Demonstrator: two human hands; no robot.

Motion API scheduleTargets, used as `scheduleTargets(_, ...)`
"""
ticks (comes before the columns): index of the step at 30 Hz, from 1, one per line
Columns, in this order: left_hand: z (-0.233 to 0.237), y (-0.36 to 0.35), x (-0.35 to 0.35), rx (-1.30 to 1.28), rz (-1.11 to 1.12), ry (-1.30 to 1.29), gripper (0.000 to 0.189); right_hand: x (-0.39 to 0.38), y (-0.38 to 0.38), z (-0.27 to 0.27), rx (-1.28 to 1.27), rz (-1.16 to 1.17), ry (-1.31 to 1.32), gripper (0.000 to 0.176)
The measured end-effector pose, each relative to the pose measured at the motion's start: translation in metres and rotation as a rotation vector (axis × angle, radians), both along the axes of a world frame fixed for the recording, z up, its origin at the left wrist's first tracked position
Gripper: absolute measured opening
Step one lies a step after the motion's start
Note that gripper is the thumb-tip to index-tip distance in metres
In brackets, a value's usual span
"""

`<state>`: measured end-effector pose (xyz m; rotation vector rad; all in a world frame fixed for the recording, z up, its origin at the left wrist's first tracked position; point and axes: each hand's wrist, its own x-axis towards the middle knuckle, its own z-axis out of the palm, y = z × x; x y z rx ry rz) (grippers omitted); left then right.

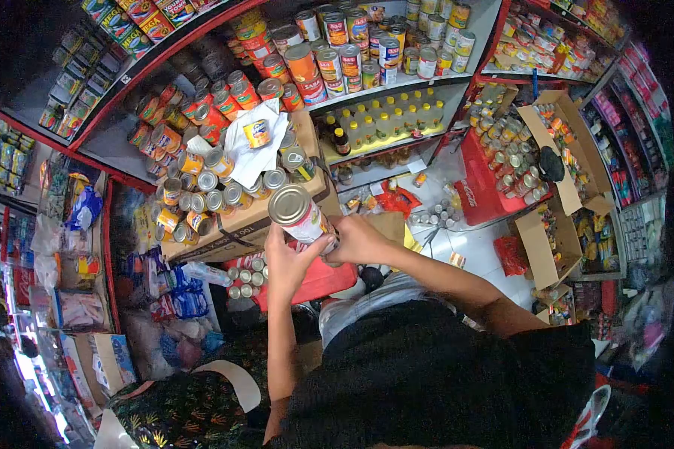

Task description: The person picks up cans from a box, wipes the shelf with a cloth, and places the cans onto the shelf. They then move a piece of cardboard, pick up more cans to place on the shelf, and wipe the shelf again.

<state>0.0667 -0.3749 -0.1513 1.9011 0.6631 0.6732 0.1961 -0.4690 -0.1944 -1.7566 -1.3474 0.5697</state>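
Observation:
In front of me a large tin can (305, 220) is tilted, its bare metal end toward my face and a light label with red and green around its side. My left hand (286, 260) grips its near left side, the thumb laid across the label. My right hand (358, 241) closes around the lower right end, and part of its fingers is hidden behind the can. Just beyond, a cardboard box (240, 238) carries many small cans (216, 200). White paper sheets (244, 166) lie over some of them, with a small yellow can (257, 133) on top.
Shelves of cans (350, 60) and yellow-capped bottles (386, 123) stand ahead. To the right are a red crate (478, 196), open cartons (541, 243) and loose cans (443, 213) on the tiled floor. A person in patterned clothing (180, 408) is at lower left.

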Motion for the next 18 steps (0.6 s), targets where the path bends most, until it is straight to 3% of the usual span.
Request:
scheduleTargets(2,-0.005,0.002,-0.002,0.106,-0.009,-0.022,0.051,-0.001,0.000,-0.001,-0.017,0.026,0.032,0.038)
scheduleTargets(6,-0.021,0.009,-0.012,0.081,0.006,0.089,0.048,-0.004,0.003,-0.013,-0.028,0.044,0.114,0.043)
scheduleTargets(9,-0.017,0.007,-0.016,-0.125,-0.002,0.149,0.055,-0.004,0.006,-0.023,-0.184,0.081,0.031,0.044)
scheduleTargets(11,-0.014,0.007,-0.017,-0.216,-0.034,0.207,0.053,-0.005,0.007,-0.037,-0.128,0.073,0.001,0.044)
scheduleTargets(13,-0.016,0.008,-0.018,-0.121,-0.063,0.225,0.052,-0.005,0.009,-0.044,-0.075,0.065,-0.025,0.045)
scheduleTargets(15,-0.028,0.008,-0.018,0.147,-0.031,0.115,0.034,-0.008,0.010,-0.051,-0.069,0.070,-0.024,0.049)
scheduleTargets(18,-0.048,0.006,-0.022,0.014,0.027,0.152,0.039,-0.010,0.011,-0.061,-0.127,0.108,0.014,0.052)
